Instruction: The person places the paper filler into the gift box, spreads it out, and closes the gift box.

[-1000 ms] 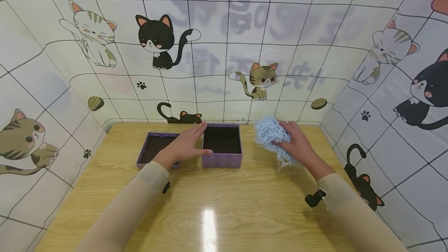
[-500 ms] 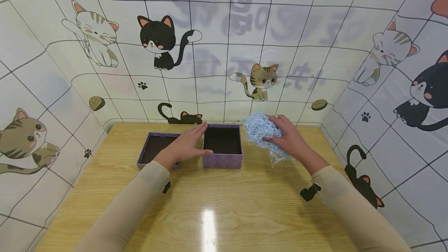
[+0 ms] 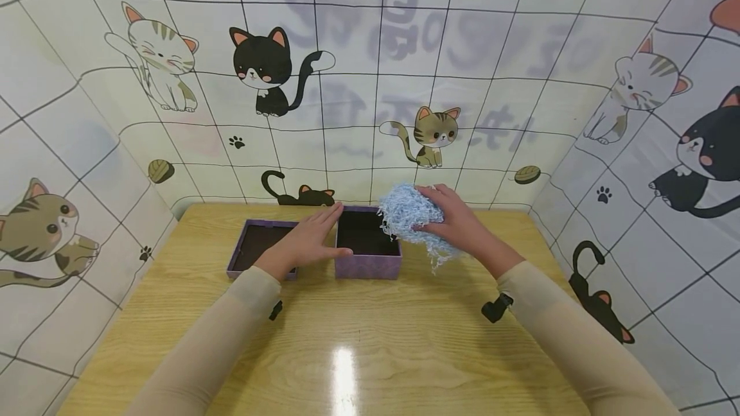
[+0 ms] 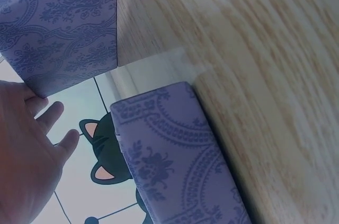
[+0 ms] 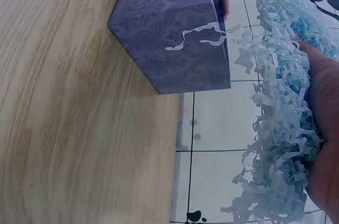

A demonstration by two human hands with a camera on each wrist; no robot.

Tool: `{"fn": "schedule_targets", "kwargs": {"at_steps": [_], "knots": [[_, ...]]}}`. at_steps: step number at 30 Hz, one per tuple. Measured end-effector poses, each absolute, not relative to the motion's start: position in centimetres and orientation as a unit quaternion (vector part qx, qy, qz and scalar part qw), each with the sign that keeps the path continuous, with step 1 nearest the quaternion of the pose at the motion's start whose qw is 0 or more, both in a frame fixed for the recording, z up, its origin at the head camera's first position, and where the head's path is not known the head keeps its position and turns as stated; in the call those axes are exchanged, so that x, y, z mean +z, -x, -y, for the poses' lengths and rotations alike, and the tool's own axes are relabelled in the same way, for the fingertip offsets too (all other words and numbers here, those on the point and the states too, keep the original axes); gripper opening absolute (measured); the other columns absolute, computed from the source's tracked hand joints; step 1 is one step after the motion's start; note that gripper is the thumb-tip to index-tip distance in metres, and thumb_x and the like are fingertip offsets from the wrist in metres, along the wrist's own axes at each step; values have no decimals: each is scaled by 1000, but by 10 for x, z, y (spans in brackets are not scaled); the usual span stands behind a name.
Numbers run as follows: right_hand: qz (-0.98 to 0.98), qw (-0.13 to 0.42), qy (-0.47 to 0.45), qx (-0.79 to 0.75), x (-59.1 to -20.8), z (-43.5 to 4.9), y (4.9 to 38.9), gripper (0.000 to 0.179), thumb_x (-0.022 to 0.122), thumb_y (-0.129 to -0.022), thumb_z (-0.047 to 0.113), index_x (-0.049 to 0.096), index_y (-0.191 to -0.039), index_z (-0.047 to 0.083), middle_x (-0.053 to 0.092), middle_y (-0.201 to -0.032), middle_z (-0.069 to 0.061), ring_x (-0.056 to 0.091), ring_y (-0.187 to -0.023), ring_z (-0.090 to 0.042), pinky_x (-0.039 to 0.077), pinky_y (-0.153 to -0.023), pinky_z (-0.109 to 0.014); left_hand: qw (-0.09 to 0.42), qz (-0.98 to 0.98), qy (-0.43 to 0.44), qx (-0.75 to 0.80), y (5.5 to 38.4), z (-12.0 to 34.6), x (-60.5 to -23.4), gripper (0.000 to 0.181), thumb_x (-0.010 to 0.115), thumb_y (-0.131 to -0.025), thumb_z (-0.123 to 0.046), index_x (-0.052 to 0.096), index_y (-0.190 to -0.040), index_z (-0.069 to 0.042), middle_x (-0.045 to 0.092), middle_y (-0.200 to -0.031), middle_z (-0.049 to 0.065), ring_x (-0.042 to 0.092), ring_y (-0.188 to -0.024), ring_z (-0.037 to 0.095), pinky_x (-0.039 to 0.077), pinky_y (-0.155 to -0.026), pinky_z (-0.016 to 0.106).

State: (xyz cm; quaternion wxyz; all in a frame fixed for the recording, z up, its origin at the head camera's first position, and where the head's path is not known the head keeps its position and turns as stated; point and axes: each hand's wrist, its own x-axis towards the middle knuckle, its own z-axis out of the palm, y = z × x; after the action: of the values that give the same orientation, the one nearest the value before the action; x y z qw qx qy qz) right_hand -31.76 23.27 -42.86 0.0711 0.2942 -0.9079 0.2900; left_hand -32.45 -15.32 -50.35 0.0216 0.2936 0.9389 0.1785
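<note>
A purple patterned box with a dark inside stands on the table, its top uncovered. My left hand rests its fingertips at the box's left side, fingers straight and thumb spread toward the front corner. Light blue shredded paper is bunched in my right hand, which grips it from the right. The bundle overlaps the box's right rim and part of its opening in the head view. Loose strands trail from it across the box in the right wrist view. Most of the right fingers are hidden by the paper.
A shallow purple lid, dark side up, lies left of the box, partly under my left forearm's line. The wooden table ends at a cat-print curtain behind and at both sides.
My right hand has carried the shredded paper leftward, from beside the box to over its right edge. The left hand, box and lid have stayed in place.
</note>
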Motion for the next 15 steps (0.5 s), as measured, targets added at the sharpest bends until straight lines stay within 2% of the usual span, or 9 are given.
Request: {"fn": "schedule_targets", "kwargs": {"at_steps": [6,10,13,15], "knots": [[906,57,-314,279,-426,-213,325,90,95,-92,22,48,-169,13,57,-139,-15,57,-123,-33,53,-103,-59,23,-939,-293,180,325,153,-504,117,63,-99,-80,2,-180,-22,6,-186,6,18,-169,37,20,-131,68],[908,24,-313,278,-427,-200,329,92,94,-93,30,46,-170,14,53,-152,-16,50,-143,-39,48,-114,-63,25,-938,-293,181,325,153,-503,117,63,-99,-80,2,-180,-22,5,-186,6,18,-169,39,19,-131,69],[911,-6,-305,278,-428,-190,333,93,93,-94,36,45,-171,17,44,-165,-17,37,-157,-42,41,-121,-66,27,-939,-294,177,324,153,-502,118,64,-98,-80,1,-180,-23,4,-186,5,18,-169,38,19,-131,68],[912,-22,-304,276,-429,-183,335,94,93,-94,38,44,-171,17,42,-167,-16,37,-158,-42,41,-122,-65,25,-939,-295,176,325,153,-502,118,63,-99,-80,1,-180,-22,5,-186,6,18,-169,39,20,-131,69]]}}
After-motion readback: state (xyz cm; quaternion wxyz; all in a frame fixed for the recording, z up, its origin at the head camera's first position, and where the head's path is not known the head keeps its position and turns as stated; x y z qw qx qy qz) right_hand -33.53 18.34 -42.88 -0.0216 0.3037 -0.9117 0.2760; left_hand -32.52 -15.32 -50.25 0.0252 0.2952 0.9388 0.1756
